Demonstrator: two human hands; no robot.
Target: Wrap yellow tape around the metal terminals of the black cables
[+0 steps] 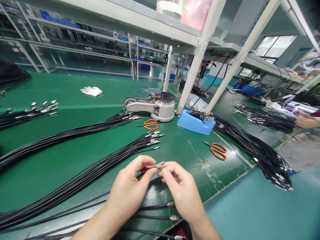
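Between my two hands is the metal plug end of a black cable (160, 164). My left hand (135, 178) pinches the cable just behind the plug. The thumb and fingertips of my right hand (178, 185) close on the plug end, with a small yellowish bit at the fingertips. Under my wrists lie several loose black cables with metal plugs (174, 218), pointing right. Beyond my left hand, a bundle of black cables (100, 170) ends in silvery connectors.
Farther back stand a grey tape machine (162, 108) and a blue tape dispenser (195, 123). Orange-handled scissors (150, 125) lie by the machine, and another pair of scissors (218, 151) rests at right. A white glove (91, 91) and more cable bundles (250, 146) lie around. A co-worker's arm (307, 122) shows at far right.
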